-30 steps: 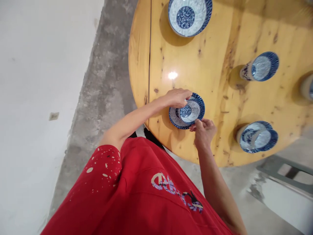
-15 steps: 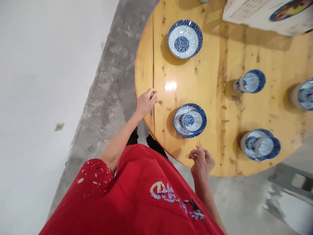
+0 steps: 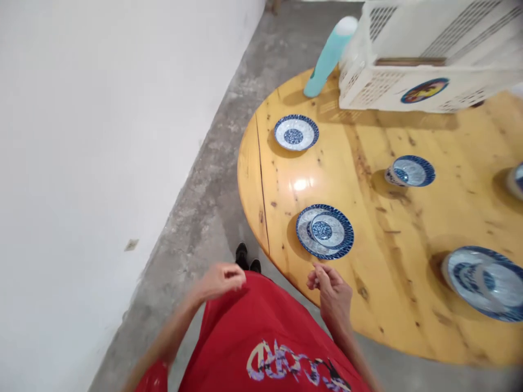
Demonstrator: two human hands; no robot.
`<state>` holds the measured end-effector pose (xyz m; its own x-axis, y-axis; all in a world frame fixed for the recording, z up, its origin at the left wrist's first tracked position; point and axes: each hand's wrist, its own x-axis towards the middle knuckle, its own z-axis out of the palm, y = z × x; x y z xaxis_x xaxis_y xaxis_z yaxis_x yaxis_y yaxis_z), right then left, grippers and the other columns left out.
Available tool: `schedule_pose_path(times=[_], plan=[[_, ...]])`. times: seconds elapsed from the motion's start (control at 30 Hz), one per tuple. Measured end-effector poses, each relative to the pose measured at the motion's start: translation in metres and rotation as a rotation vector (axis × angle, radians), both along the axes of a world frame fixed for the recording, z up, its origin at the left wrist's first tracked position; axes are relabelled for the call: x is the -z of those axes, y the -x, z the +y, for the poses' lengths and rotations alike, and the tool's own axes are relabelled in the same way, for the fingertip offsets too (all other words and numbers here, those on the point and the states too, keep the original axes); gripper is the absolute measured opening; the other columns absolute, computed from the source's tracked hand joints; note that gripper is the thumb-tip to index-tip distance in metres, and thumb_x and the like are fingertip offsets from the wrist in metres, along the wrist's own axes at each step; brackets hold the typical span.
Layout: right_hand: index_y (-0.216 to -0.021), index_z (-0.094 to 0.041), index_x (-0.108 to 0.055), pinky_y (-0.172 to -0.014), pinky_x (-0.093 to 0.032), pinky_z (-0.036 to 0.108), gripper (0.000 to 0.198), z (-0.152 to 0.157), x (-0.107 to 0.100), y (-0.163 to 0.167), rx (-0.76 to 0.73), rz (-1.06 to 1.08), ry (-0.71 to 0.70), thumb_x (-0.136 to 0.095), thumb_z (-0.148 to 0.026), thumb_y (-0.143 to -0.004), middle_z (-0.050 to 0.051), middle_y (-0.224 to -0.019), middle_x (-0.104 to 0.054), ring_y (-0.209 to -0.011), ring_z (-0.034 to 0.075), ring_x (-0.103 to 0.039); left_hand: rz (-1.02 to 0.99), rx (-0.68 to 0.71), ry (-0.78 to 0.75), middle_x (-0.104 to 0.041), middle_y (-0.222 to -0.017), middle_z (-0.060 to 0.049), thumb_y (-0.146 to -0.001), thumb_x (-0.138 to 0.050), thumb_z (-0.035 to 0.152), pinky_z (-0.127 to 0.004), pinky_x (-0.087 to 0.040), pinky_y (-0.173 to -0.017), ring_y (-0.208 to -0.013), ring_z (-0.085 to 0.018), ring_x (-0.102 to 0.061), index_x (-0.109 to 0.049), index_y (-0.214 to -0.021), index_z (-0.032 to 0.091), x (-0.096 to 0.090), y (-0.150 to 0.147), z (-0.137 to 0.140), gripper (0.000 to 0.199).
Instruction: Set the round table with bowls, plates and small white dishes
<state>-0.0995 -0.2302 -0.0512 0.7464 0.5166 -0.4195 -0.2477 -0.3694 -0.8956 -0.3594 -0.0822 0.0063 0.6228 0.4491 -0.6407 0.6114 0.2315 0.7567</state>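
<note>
My left hand [image 3: 224, 279] is in front of the red shirt, off the table, its fingers curled in with nothing visible in them. At the table's near edge my right hand [image 3: 333, 289] hovers with fingers bent and pressed together; I see nothing held there. Just beyond it sits a blue-and-white bowl [image 3: 303, 239] with a smaller bowl [image 3: 337, 231] inside. Farther back on the left is a wide patterned bowl [image 3: 304, 136]. A small bowl [image 3: 419, 173] stands on its own mid-table. To the right, a large bowl [image 3: 500, 307] holds a smaller one.
The round wooden table [image 3: 343, 179] carries a white plastic crate [image 3: 368, 90] at the back. Beside the crate leans or stands a teal bottle-like object [image 3: 329, 57] with a white top. Another bowl [image 3: 518, 182] is cut off at the right edge. A white wall [image 3: 102, 136] rises on the left.
My left hand has drawn back from the table's edge toward my body. My right hand stays near the bowl at the front. The view has shifted, showing more of the crate and the teal object.
</note>
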Motion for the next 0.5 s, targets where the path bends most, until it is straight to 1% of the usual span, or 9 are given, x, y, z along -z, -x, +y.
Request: schedule_pose_path(times=[0.03, 0.07, 0.13, 0.17, 0.23, 0.3, 0.37, 0.47, 0.5], plan=[[-0.089, -0.018, -0.068, -0.048, -0.046, 0.028, 0.049, 0.0, 0.001, -0.004, 0.003, -0.006, -0.015, -0.079, -0.062, -0.07, 0.0, -0.063, -0.062, -0.051, 0.015, -0.055, -0.012, 0.038, 0.058, -0.068, -0.073, 0.003, -0.082, -0.054, 0.036, -0.026, -0.048, -0.073, -0.075, -0.017, -0.063, -0.067, -0.072, 0.025, -0.01, 0.004, -0.01, 0.02], [-0.089, -0.018, -0.068, -0.048, -0.047, 0.028, 0.048, 0.001, 0.001, -0.006, 0.009, -0.007, -0.03, -0.079, -0.061, -0.07, 0.0, -0.064, -0.062, -0.052, 0.015, -0.055, -0.026, 0.078, 0.078, -0.067, -0.072, 0.003, -0.083, -0.055, 0.038, -0.027, -0.047, -0.074, -0.074, -0.017, -0.062, -0.066, -0.067, 0.024, -0.018, 0.007, -0.018, 0.024], [-0.088, -0.019, -0.068, -0.048, -0.047, 0.028, 0.047, 0.001, 0.001, -0.007, 0.033, 0.01, -0.061, -0.078, -0.061, -0.07, 0.0, -0.063, -0.062, -0.052, 0.016, -0.055, -0.06, 0.143, 0.081, -0.065, -0.071, 0.002, -0.087, -0.055, 0.043, -0.028, -0.046, -0.076, -0.074, -0.017, -0.06, -0.065, -0.062, 0.024, -0.029, 0.014, -0.03, 0.033], [-0.088, -0.019, -0.068, -0.048, -0.047, 0.028, 0.047, 0.002, 0.001, -0.006, 0.042, 0.028, -0.074, -0.078, -0.061, -0.07, 0.0, -0.063, -0.062, -0.052, 0.016, -0.055, -0.078, 0.157, 0.079, -0.064, -0.071, 0.002, -0.089, -0.055, 0.046, -0.029, -0.046, -0.077, -0.074, -0.017, -0.059, -0.064, -0.06, 0.024, -0.032, 0.018, -0.036, 0.037], [-0.087, -0.02, -0.067, -0.048, -0.047, 0.028, 0.047, 0.005, 0.001, -0.002, 0.029, 0.077, -0.092, -0.077, -0.062, -0.069, 0.0, -0.062, -0.061, -0.051, 0.016, -0.055, -0.094, 0.126, 0.101, -0.062, -0.071, 0.001, -0.089, -0.055, 0.057, -0.03, -0.046, -0.078, -0.074, -0.018, -0.058, -0.065, -0.06, 0.025, -0.036, 0.027, -0.047, 0.044], [-0.086, -0.02, -0.067, -0.049, -0.047, 0.029, 0.049, 0.009, 0.001, 0.006, -0.029, 0.133, -0.098, -0.076, -0.065, -0.067, 0.0, -0.06, -0.061, -0.05, 0.017, -0.055, -0.062, 0.055, 0.131, -0.061, -0.07, 0.001, -0.086, -0.054, 0.07, -0.032, -0.046, -0.076, -0.073, -0.019, -0.058, -0.066, -0.06, 0.027, -0.034, 0.04, -0.061, 0.051], [-0.084, -0.02, -0.066, -0.049, -0.047, 0.029, 0.052, 0.015, 0.002, 0.015, -0.118, 0.184, -0.103, -0.073, -0.068, -0.066, 0.0, -0.058, -0.06, -0.049, 0.017, -0.056, 0.013, 0.003, 0.145, -0.06, -0.07, 0.0, -0.079, -0.049, 0.085, -0.034, -0.046, -0.075, -0.073, -0.021, -0.058, -0.067, -0.06, 0.028, -0.028, 0.055, -0.078, 0.062], [-0.08, -0.019, -0.064, -0.048, -0.044, 0.029, 0.053, 0.028, 0.005, 0.029, -0.239, 0.233, -0.133, -0.068, -0.07, -0.067, 0.0, -0.057, -0.059, -0.048, 0.017, -0.055, 0.098, -0.045, 0.099, -0.061, -0.073, -0.003, -0.067, -0.036, 0.103, -0.038, -0.046, -0.083, -0.079, -0.024, -0.058, -0.066, -0.061, 0.026, -0.01, 0.075, -0.095, 0.082], [-0.079, -0.019, -0.063, -0.047, -0.043, 0.028, 0.053, 0.032, 0.005, 0.034, -0.266, 0.243, -0.145, -0.067, -0.07, -0.066, 0.0, -0.057, -0.058, -0.047, 0.017, -0.055, 0.084, -0.056, 0.087, -0.061, -0.075, -0.004, -0.069, -0.032, 0.103, -0.039, -0.045, -0.086, -0.081, -0.025, -0.057, -0.065, -0.061, 0.025, -0.003, 0.079, -0.098, 0.086]])
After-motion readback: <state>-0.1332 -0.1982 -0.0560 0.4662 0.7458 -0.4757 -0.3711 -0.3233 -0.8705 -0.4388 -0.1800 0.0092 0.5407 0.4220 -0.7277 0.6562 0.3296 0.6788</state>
